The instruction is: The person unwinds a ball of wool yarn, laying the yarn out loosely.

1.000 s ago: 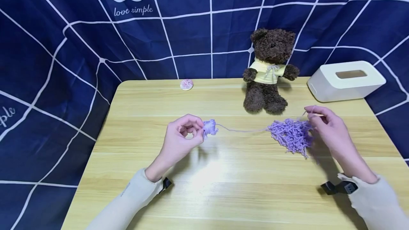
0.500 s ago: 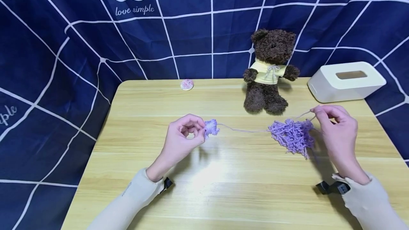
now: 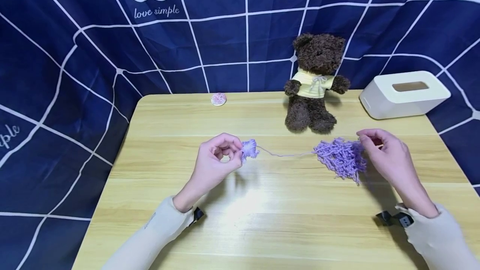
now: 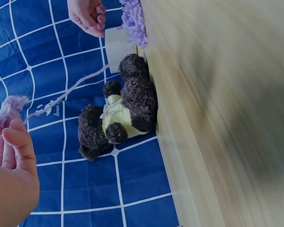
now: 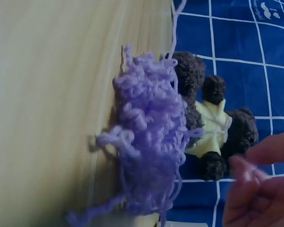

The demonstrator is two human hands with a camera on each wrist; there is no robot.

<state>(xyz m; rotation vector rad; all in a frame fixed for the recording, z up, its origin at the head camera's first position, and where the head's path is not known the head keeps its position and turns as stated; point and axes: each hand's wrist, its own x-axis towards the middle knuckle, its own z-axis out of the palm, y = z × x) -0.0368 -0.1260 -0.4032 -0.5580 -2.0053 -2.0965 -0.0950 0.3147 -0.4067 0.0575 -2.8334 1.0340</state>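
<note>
Between thumb and fingers, my left hand (image 3: 219,157) pinches a small wound bundle of lavender yarn (image 3: 249,149), held above the table. One thin strand (image 3: 285,155) runs from this bundle rightward to a loose, crinkled heap of purple yarn (image 3: 340,158). Just right of the heap is my right hand (image 3: 388,157), thumb and index finger brought together near its upper right edge. Its fingertips are blurred in the right wrist view, where the curly heap (image 5: 149,127) fills the middle. Whether a strand lies between those fingertips cannot be made out.
A brown teddy bear (image 3: 316,82) in a yellow top sits at the back of the wooden table (image 3: 240,236). Right of it stands a white tissue box (image 3: 405,95). A small pink round disc (image 3: 218,99) lies near the back edge, before a blue checked curtain (image 3: 217,45).
My right hand, earlier lifting a strand from the heap, shifted right and then back left and lower; that raised strand no longer shows. My left hand stays almost still with its bundle.
</note>
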